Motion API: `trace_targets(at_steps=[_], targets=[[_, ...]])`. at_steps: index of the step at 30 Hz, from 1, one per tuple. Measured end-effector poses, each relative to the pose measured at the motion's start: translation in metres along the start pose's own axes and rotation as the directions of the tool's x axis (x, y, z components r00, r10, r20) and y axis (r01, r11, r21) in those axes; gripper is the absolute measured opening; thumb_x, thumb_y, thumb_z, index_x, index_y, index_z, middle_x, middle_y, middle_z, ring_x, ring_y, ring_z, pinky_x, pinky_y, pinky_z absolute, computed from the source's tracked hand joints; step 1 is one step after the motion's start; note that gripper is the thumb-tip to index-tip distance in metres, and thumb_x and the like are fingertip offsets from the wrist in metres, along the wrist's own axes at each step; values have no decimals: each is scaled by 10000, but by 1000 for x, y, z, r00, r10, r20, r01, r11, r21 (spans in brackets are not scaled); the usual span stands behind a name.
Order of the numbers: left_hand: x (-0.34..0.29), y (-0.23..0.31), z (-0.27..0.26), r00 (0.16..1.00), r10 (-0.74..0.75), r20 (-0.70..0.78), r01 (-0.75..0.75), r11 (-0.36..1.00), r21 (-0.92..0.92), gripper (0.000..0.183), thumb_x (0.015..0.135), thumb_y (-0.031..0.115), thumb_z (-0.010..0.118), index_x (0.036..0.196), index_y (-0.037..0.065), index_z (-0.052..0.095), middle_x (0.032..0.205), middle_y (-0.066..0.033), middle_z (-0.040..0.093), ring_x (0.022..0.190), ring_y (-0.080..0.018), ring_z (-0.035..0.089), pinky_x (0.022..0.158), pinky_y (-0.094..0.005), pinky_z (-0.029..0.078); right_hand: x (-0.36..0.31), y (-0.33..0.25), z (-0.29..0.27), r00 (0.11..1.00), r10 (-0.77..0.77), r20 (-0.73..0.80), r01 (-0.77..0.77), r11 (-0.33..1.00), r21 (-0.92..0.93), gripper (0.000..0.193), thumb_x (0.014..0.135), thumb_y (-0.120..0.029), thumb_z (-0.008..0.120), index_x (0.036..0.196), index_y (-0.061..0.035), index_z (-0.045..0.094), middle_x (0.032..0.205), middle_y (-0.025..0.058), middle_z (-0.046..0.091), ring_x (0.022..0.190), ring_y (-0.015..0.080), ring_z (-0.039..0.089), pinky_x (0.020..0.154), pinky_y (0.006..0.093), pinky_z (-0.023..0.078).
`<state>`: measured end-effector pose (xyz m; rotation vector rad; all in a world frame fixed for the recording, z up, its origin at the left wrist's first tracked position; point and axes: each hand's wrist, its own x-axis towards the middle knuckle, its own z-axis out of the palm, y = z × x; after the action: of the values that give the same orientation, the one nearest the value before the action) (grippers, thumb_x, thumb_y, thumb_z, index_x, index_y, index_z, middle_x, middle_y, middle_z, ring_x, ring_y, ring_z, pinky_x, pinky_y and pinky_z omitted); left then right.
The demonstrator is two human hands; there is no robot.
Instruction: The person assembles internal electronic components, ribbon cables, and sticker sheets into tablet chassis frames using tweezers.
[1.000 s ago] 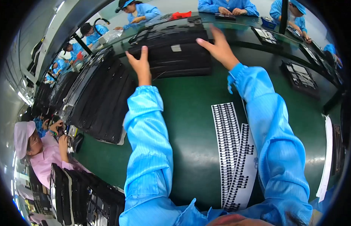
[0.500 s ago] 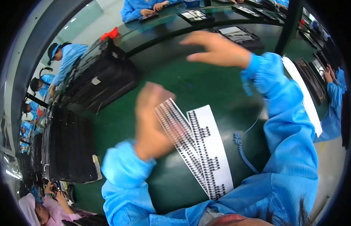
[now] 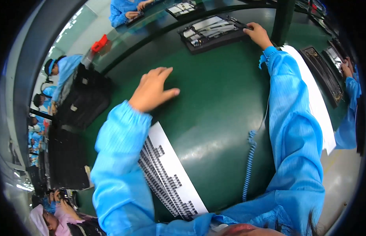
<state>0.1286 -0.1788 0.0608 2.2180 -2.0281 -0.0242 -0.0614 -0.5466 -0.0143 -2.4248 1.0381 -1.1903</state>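
My right hand (image 3: 258, 35) reaches to the far side of the table. Its thumb and fingers pinch the right end of a shallow black tray (image 3: 214, 46). White pieces and silvery strips lie in that tray. Over the table, left of the middle, my left hand (image 3: 153, 88) hangs with thumb and fingers apart and holds nothing. Nearer to me lie overlapping white sheets (image 3: 167, 151) bearing rows of small black pieces. My left sleeve covers part of them.
Stacks of black trays (image 3: 86, 98) stand along the left. A coiled blue cord (image 3: 250, 169) lies near my right arm, with white sheets (image 3: 314, 102) beyond it. A dark post (image 3: 283, 21) rises by my right hand. At right are another person's hands (image 3: 347, 67) and a long tray (image 3: 323, 74).
My left hand has come off the white sheets and opened. My right hand has moved from above the table to the black tray's right end and gripped it. The whole view has shifted.
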Motion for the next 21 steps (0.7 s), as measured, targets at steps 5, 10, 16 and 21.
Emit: trace_targets(at_steps=[5,10,16,21], targets=[[150,-46,75,842,-538,-21,469,752,-463,891,740,667,460,1211,-88,431,1219,-297,437,1155,-404,408,1025,-415,245,49,53,62,947,284,149,-275,958,-78,626,805,-564,423,1074,-23,586,1133,234,531,1021,411,505,896,442,386],[158,-61,90,667,-745,-17,428,401,-810,688,653,453,680,1055,-89,547,1122,-247,526,1112,-362,460,1009,-481,212,27,-38,49,929,284,235,-296,955,15,693,727,-581,534,1058,27,574,1056,260,562,985,405,532,839,436,423],[85,-22,6,677,-631,-379,-300,234,-925,535,614,-2,716,1060,-104,438,985,-158,553,864,-186,548,811,-291,434,6,-75,-29,977,193,94,-153,319,935,317,799,-280,630,965,-15,583,911,20,595,812,119,534,733,259,407],[-24,32,-30,853,-422,-308,-266,157,-951,510,652,-26,654,1099,-62,411,968,-115,569,845,-181,563,791,-273,445,-63,-124,-142,821,1,571,-531,367,764,333,837,-215,576,1112,-30,540,994,33,599,968,90,535,874,266,402]])
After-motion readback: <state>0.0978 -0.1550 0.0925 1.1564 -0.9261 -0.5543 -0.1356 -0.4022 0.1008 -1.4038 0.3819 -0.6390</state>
